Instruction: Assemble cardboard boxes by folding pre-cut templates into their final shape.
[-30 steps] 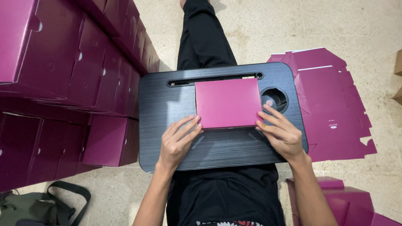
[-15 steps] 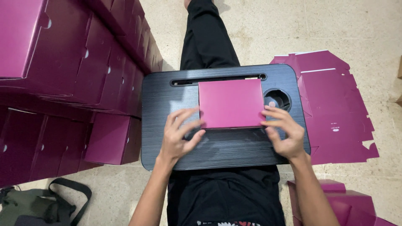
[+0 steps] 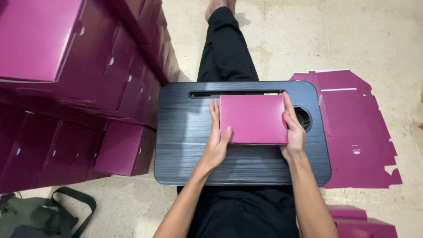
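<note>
Head view — glossy magenta square cardboard box [image 3: 253, 119] flat on ribbed black lap tray [image 3: 189, 145].
Clasped at both sides: left hand [image 3: 217, 143] and right hand [image 3: 293, 130], fingers straight, pressed against edges; stacked magenta boxes [image 3: 88, 79] left, flat die-cut magenta sheets [image 3: 357, 128] right.

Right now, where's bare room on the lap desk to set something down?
Bare: the lap desk left part, between its left edge and the left hand, and the front strip near the wrists. Crowded: the centre, where the magenta box sits gripped by the left and right hand, and the round cup hole.
</note>
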